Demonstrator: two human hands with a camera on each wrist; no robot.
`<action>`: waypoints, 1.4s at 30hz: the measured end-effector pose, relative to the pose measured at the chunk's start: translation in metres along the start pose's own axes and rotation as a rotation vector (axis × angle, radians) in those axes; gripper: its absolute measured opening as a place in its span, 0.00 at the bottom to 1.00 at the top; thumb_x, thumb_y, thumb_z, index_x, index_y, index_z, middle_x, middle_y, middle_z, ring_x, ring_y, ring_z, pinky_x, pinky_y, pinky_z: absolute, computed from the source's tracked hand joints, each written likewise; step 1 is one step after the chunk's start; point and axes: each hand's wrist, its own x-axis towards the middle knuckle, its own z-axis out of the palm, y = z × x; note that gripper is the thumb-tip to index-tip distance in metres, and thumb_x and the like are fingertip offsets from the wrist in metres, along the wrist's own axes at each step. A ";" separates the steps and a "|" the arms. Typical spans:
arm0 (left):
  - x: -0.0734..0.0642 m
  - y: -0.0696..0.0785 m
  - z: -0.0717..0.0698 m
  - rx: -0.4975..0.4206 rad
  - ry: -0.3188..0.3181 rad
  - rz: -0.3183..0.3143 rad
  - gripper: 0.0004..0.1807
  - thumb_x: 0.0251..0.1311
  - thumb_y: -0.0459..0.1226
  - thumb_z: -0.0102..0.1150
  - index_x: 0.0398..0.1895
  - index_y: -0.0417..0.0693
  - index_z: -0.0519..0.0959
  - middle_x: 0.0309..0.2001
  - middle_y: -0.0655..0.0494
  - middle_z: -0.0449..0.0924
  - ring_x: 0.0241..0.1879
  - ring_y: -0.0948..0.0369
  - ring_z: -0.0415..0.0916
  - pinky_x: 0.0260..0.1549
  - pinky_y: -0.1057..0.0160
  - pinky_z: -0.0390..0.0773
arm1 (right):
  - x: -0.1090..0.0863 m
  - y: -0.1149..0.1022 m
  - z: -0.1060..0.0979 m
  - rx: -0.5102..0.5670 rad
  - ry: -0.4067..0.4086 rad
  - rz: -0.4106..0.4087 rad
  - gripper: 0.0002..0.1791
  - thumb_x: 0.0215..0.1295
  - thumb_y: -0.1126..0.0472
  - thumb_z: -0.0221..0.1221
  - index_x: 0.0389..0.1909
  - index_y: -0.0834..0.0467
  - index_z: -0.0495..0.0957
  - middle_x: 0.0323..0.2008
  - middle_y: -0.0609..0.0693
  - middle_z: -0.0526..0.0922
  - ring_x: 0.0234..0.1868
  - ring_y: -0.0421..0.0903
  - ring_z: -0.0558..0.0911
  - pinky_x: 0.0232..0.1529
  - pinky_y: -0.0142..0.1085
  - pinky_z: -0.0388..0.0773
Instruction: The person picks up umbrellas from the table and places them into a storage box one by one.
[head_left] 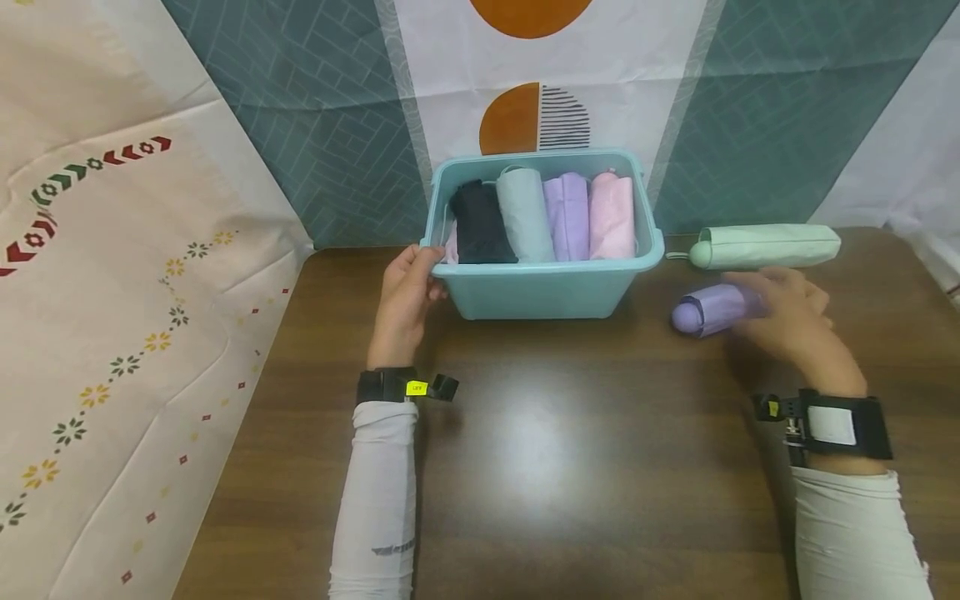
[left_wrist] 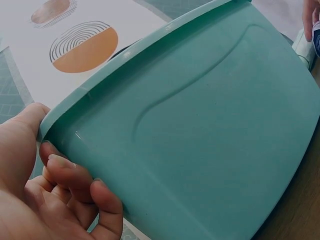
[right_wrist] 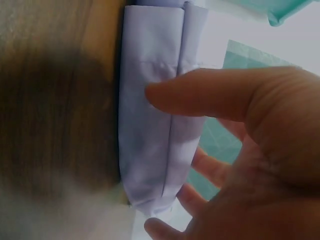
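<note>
My left hand [head_left: 408,292] pinches the front left corner of a teal plastic bin [head_left: 536,292]; in the left wrist view its thumb lies over the rim [left_wrist: 150,47] and curled fingers sit under it. Inside the bin, black [head_left: 483,223], pale blue [head_left: 525,215], lilac [head_left: 567,217] and pink [head_left: 612,217] rolled cloth bundles stand side by side. On the right, my right hand [head_left: 787,317] is spread about a folded purple umbrella [right_wrist: 150,105] lying on the table. Its thumb crosses over the umbrella, with fingers on the far side; firm contact cannot be made out.
A folded pale green umbrella [head_left: 772,247] lies behind the purple one, near the table's back edge. The brown wooden table [head_left: 525,500] meets a patterned cloth [head_left: 315,158] hung behind the bin. Another patterned cloth [head_left: 135,333] borders the left side.
</note>
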 end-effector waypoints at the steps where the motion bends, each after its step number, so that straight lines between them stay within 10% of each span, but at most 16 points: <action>1: 0.000 0.000 0.000 0.003 0.000 0.000 0.12 0.63 0.41 0.58 0.31 0.42 0.69 0.21 0.53 0.63 0.18 0.60 0.62 0.27 0.61 0.67 | 0.001 -0.001 0.002 -0.008 -0.003 -0.011 0.35 0.58 0.66 0.59 0.68 0.59 0.63 0.65 0.75 0.47 0.61 0.83 0.37 0.40 0.78 0.44; 33: -0.001 -0.002 -0.001 0.019 0.003 -0.005 0.13 0.63 0.42 0.58 0.31 0.42 0.69 0.21 0.52 0.63 0.18 0.60 0.62 0.27 0.62 0.68 | 0.000 -0.006 0.010 0.027 0.088 -0.031 0.29 0.58 0.58 0.66 0.61 0.53 0.71 0.63 0.72 0.54 0.58 0.81 0.47 0.40 0.68 0.49; 42: 0.000 -0.001 -0.001 0.030 0.002 -0.002 0.13 0.63 0.43 0.58 0.32 0.42 0.69 0.21 0.51 0.63 0.18 0.59 0.62 0.27 0.63 0.68 | 0.003 -0.010 0.003 0.188 0.066 -0.088 0.31 0.63 0.53 0.64 0.66 0.53 0.68 0.62 0.62 0.61 0.61 0.60 0.57 0.52 0.57 0.56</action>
